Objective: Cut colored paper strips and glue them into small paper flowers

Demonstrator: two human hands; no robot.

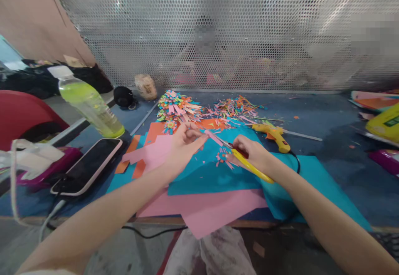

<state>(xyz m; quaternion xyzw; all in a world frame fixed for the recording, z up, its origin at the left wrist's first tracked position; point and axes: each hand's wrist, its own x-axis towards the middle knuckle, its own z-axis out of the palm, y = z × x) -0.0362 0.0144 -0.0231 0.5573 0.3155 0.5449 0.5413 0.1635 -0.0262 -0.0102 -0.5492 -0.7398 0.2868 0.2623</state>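
Between the fingertips of my left hand (186, 142) is one end of a narrow pink paper strip (214, 137). My right hand (251, 152) is closed around a pair of scissors with yellow handles (251, 167). Their blades reach toward the strip's other end; whether they touch it I cannot tell. Just below the blades, a small paper flower with looped petals (222, 156) lies on a blue paper sheet (199, 181). Tiny paper snippets are scattered on that sheet. Pink sheets (218, 208) stick out underneath, past the table's front edge.
Paper flowers (177, 106) and shredded trimmings (238, 107) are heaped at the back. A yellow glue gun (274, 135) lies right of my right hand, its cord trailing forward. At left are a phone (90, 167) and a green drink bottle (90, 102). Perforated metal (243, 29) stands behind.
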